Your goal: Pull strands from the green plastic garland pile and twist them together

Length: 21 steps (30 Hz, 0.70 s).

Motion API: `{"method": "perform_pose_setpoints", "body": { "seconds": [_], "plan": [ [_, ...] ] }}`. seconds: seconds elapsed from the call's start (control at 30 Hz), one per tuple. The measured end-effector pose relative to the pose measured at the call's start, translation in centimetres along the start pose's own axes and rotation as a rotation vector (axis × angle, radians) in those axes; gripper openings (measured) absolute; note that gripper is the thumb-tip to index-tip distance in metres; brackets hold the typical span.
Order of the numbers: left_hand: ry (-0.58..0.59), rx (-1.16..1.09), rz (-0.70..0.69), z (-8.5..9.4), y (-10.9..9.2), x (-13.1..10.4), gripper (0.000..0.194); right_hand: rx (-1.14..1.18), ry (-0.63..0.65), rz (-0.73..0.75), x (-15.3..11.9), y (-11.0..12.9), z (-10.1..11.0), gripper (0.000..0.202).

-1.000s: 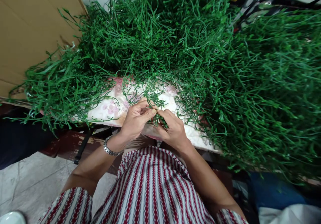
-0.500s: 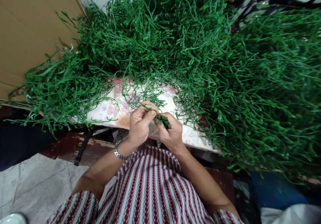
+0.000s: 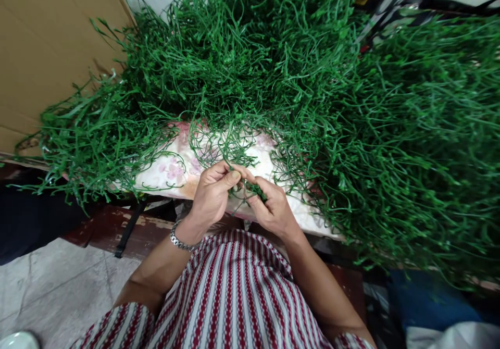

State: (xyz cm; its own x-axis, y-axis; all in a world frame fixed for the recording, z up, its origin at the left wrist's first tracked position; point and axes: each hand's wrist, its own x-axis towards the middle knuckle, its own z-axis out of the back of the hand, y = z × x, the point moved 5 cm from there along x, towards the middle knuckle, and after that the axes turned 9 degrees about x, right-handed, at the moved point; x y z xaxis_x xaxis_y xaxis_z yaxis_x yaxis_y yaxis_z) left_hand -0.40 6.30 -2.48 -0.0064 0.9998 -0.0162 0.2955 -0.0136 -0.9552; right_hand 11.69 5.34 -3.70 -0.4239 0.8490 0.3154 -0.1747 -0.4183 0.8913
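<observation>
My left hand, with a metal watch at its wrist, pinches a thin green stem between thumb and fingers. Right beside it, my right hand is closed around a small bunch of green stems. The fingertips of both hands nearly meet, and a stem hangs below them. Both hands are over the front edge of a white flowered cloth. Loose stems lie on the cloth just beyond my fingers.
Large heaps of green stems cover the back and the right of the table. A smaller pile lies on the left, near a cardboard sheet. Below are a wooden bench and a white dish on the floor.
My hands have shifted slightly, the left a little left and the right a little right. A stem now hangs down between them.
</observation>
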Motion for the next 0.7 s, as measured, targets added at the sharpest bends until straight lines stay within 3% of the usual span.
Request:
{"method": "perform_pose_setpoints", "body": {
  "seconds": [0.2,0.33,0.4,0.47,0.53,0.63,0.7],
  "plan": [
    [0.018,-0.21,0.197,-0.6,0.9,-0.2,0.014,0.081,0.128,0.004,0.1,0.8,-1.1,0.016],
    [-0.021,-0.305,0.236,-0.6,0.7,-0.2,0.013,0.157,0.118,0.01,-0.5,1.5,-1.4,0.021],
    [-0.085,-0.289,0.177,0.1,-0.4,0.3,0.016,0.203,0.161,0.044,-1.2,1.9,-1.8,0.022],
    [-0.182,-0.246,0.022,1.2,-2.3,0.8,0.022,0.252,0.229,0.082,-2.1,2.5,-1.9,0.022],
    [-0.184,-0.201,-0.098,1.5,-3.8,1.1,0.024,0.249,0.212,0.095,-2.5,3.0,-1.0,0.019],
    [0.0,-0.13,0.014,0.4,-3.7,1.4,0.018,0.094,0.073,0.114,-2.2,4.3,2.7,0.01],
    [0.012,-0.143,0.037,0.4,-3.2,1.5,0.018,-0.088,0.021,0.152,-2.3,5.8,5.8,0.01]
  ]
}}
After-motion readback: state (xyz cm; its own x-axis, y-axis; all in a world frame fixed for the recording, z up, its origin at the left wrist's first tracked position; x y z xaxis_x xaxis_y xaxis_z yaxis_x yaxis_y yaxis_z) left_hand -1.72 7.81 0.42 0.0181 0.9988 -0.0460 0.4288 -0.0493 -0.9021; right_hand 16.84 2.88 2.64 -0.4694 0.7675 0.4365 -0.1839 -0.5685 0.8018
